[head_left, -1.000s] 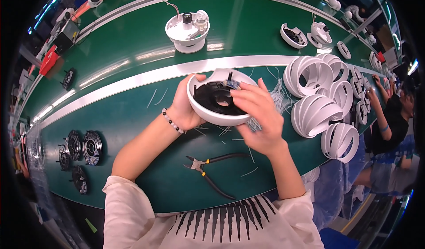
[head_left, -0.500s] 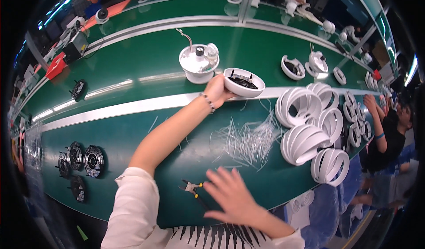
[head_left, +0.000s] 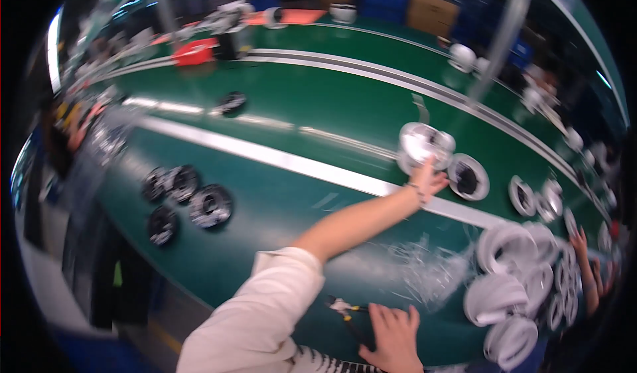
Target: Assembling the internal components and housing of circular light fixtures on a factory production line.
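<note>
At the bottom of the frame, the right hand (head_left: pixel 393 333) is laid flat on the green table (head_left: pixel 279 200), fingers spread, with nothing gripped. It rests on or just beside the dark handles of a pair of pliers (head_left: pixel 345 308), so the tool is kept close for use.

Just above it, a heap of thin clear trimmings (head_left: pixel 424 273) is left on the table. At the lower right, white curved shells (head_left: pixel 504 287) are stacked in a row, kept within easy reach.

Higher up, right of the middle, the left arm is stretched far out over the pale strip. The left hand (head_left: pixel 430 179) is open, with its fingers near the white round housing (head_left: pixel 470 177) that sits on the far side of the strip, dark part up. The picture is blurred there, so it may be just touching the rim or already let go. A second white part (head_left: pixel 419 144) stands just beside it.

At the left, black round parts (head_left: pixel 192 200) are set in a small group. Another person's hand (head_left: pixel 587 253) is seen at the right edge.
</note>
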Action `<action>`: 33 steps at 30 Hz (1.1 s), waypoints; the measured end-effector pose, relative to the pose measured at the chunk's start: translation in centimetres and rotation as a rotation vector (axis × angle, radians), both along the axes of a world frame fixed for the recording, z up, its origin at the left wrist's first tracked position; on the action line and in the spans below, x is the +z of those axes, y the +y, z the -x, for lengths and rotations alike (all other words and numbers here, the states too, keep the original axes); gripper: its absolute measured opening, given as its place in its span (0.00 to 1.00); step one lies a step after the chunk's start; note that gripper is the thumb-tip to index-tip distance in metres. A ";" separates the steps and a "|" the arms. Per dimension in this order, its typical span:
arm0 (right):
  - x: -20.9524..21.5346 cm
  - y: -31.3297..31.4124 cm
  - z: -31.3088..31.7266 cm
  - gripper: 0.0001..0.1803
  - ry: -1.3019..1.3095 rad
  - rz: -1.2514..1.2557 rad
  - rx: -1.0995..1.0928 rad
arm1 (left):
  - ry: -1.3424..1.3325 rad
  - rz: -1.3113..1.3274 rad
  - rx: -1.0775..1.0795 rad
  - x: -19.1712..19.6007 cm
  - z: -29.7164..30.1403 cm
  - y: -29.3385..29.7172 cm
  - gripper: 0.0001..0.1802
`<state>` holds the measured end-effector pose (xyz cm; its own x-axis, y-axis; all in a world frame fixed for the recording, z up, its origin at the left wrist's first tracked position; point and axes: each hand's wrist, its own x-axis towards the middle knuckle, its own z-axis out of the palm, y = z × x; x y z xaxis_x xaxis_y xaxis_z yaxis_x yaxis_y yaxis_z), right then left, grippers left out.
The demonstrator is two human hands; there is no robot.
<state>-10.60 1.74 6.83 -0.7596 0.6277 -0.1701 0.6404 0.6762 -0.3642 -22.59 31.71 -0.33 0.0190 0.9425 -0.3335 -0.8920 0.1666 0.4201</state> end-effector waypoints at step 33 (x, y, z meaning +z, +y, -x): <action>-0.2 11.9 -13.5 0.40 0.075 -0.085 0.269 | 0.479 -0.181 -0.305 8.4 -4.5 -6.7 0.14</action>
